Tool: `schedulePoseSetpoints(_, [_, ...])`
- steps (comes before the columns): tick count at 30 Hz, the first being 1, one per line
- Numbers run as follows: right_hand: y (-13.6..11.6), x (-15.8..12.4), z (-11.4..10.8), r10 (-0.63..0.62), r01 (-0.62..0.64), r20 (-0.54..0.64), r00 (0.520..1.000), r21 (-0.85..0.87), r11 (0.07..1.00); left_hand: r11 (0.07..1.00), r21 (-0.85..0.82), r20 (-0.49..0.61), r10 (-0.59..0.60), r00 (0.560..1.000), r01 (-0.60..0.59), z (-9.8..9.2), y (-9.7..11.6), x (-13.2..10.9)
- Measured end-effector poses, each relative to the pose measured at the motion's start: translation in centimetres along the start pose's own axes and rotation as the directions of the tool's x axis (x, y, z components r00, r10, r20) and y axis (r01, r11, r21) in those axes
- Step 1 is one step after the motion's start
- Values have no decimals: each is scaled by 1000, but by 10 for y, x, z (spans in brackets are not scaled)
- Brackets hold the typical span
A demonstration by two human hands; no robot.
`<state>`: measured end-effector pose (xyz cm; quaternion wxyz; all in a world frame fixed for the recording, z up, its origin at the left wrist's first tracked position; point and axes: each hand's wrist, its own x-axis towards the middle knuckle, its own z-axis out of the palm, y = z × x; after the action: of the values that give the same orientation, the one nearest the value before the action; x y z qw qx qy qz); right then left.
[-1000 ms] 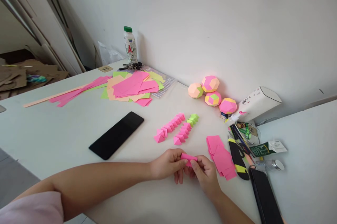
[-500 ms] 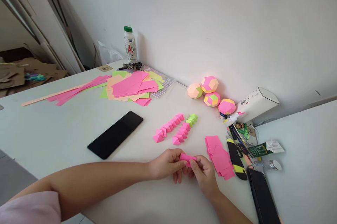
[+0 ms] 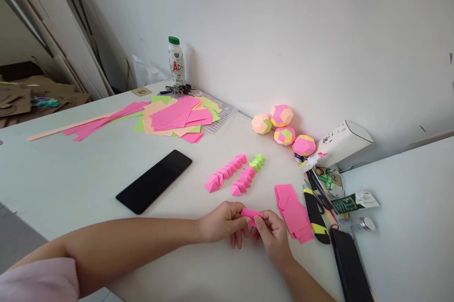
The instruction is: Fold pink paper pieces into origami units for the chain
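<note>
My left hand [image 3: 222, 223] and my right hand [image 3: 274, 237] meet low over the white table [image 3: 71, 183], both pinching a small folded pink paper piece [image 3: 251, 213] between fingers and thumbs. Just right of my right hand lies a loose pile of pink paper squares [image 3: 293, 213]. Beyond my hands stand two rows of folded pink units [image 3: 230, 174] with a few green ones [image 3: 257, 161] at the far end.
A black phone [image 3: 154, 181] lies to the left. Pink, orange and green sheets [image 3: 177, 116] and paper strips [image 3: 88, 124] sit farther back, with a bottle [image 3: 176, 61] and keys [image 3: 177, 89]. Several paper balls [image 3: 283, 128] rest by the wall. Pens, a cutter [image 3: 317, 217] and a second phone [image 3: 349, 266] crowd the right.
Both hands stay together on the pink piece with only slight finger movement. The view has shifted a little, nothing else on the table moved.
</note>
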<state>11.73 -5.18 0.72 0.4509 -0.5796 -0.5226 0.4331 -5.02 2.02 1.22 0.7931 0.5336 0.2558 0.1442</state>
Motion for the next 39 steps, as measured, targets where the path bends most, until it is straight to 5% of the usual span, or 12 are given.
schedulePoseSetpoints(39, [0,2,1,4,-4,-8,1000,26,1000,999,36,2,-33,999,32,3,1,1])
